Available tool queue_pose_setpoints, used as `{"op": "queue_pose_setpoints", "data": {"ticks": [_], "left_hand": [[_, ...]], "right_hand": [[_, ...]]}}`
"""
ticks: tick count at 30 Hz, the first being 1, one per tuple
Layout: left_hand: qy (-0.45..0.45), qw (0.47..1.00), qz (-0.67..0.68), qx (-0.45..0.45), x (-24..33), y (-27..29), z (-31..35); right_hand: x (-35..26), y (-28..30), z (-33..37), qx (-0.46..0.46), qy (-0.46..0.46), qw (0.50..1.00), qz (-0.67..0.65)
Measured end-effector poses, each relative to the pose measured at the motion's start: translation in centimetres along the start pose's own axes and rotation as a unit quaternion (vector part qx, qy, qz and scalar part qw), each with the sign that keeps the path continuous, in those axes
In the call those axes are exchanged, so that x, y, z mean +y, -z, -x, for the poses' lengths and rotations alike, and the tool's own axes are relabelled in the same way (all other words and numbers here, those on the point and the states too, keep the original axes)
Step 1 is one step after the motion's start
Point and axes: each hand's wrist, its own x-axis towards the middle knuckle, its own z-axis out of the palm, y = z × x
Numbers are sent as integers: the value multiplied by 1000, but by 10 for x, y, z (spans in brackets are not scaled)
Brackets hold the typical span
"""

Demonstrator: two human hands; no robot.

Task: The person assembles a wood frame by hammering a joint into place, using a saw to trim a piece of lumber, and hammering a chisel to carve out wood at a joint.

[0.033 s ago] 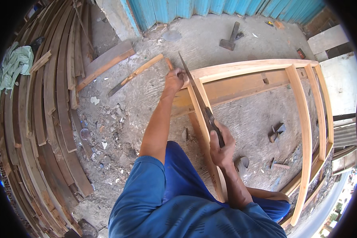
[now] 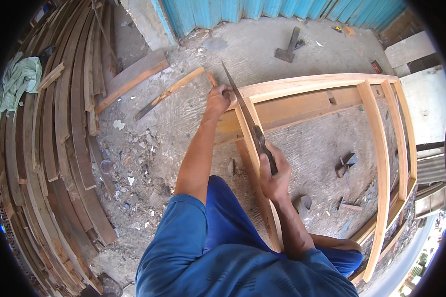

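Observation:
My right hand (image 2: 276, 171) is wrapped round the dark handle of a handsaw (image 2: 242, 104). Its long blade points away from me and lies across the near-left corner of a pale wooden frame (image 2: 302, 84), tip reaching past the far rail. At that corner my left hand (image 2: 220, 100) is closed on the projecting rail end, just left of the blade. Below the frame lies a broad brown plank (image 2: 287, 110). Another board (image 2: 255, 185) runs under the frame's left bar toward my legs.
Long weathered boards (image 2: 54, 148) are stacked at the left, a pale green cloth (image 2: 22, 81) on top. A mallet (image 2: 287, 45) lies on the concrete near the blue corrugated shutter (image 2: 262, 9). Inside the frame lies a hand plane (image 2: 345, 165). A wood strip (image 2: 171, 91) rests left of my hand.
My right hand and the saw have shifted slightly forward and to the left, the blade sliding farther over the rail. My left hand and the frame have stayed put.

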Motion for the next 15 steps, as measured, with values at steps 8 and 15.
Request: {"op": "queue_pose_setpoints", "data": {"ticks": [8, 15], "left_hand": [[10, 999, 20, 36, 6, -16, -1], [20, 999, -2, 34, -4, -12, 3]], "right_hand": [[15, -22, -47, 27, 42, 999, 11], [9, 27, 38, -5, -23, 1000, 6]]}}
